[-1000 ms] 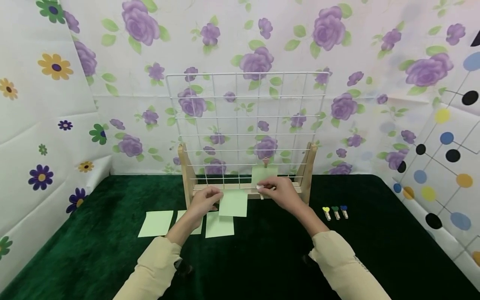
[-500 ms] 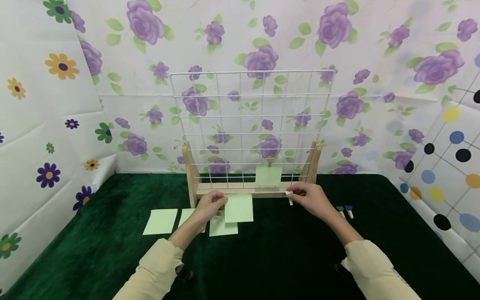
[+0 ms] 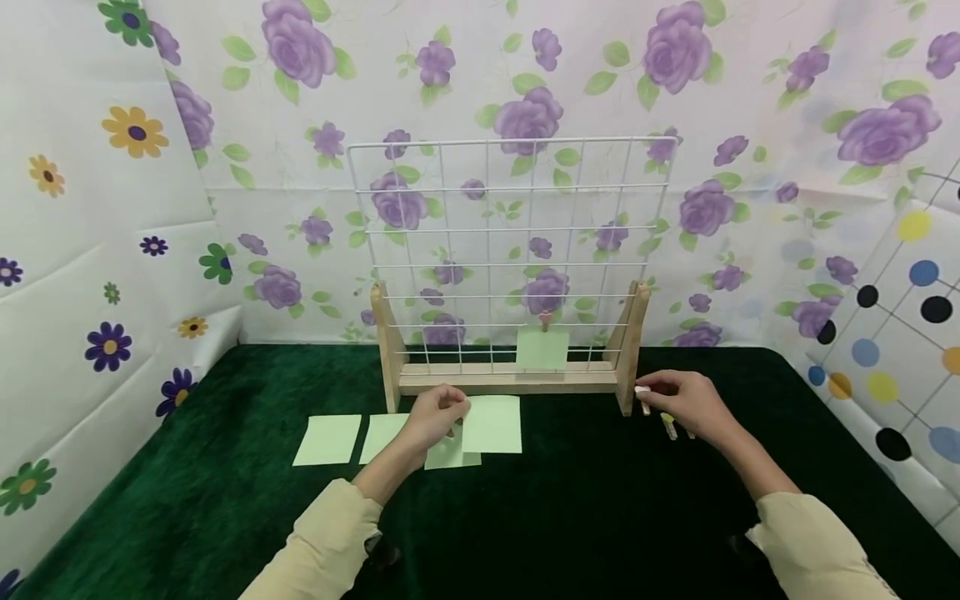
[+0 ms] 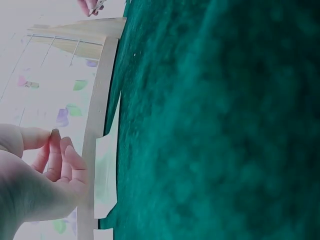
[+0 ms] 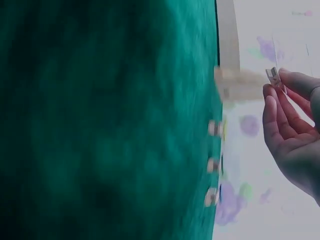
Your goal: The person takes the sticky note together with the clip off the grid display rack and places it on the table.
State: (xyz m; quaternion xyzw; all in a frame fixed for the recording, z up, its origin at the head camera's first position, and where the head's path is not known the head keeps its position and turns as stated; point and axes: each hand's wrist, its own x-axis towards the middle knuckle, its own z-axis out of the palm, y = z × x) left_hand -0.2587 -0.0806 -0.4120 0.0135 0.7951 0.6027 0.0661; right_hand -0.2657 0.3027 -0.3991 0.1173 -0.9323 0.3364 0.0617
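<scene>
My left hand (image 3: 432, 417) pinches a pale green paper square (image 3: 492, 425) by its left edge, in front of the rack's base. Between the thumb and fingers of my right hand (image 3: 690, 404) is a small wooden clothespin (image 5: 273, 76) with a white top, beside the rack's right foot. On the white wire grid (image 3: 487, 227), a pink clothespin (image 3: 546, 320) holds another green paper square (image 3: 542, 350) near the bottom. Three more green squares lie at left: an outer one (image 3: 326, 439), a middle one (image 3: 381, 433), and one (image 3: 452, 455) partly behind the held square.
Below my right hand lie a yellow-topped clothespin (image 3: 668, 426) and others it mostly hides; the right wrist view shows three clothespins (image 5: 213, 165) in a row. Wooden feet (image 3: 634, 350) hold the grid upright on the dark green cloth (image 3: 570, 517). Patterned sheets (image 3: 300, 100) stand behind and at both sides.
My right hand has moved right with the white-topped clothespin, from before the clipped square to beyond the rack's right foot. My left hand keeps the paper square nearly in place. The view has shifted slightly.
</scene>
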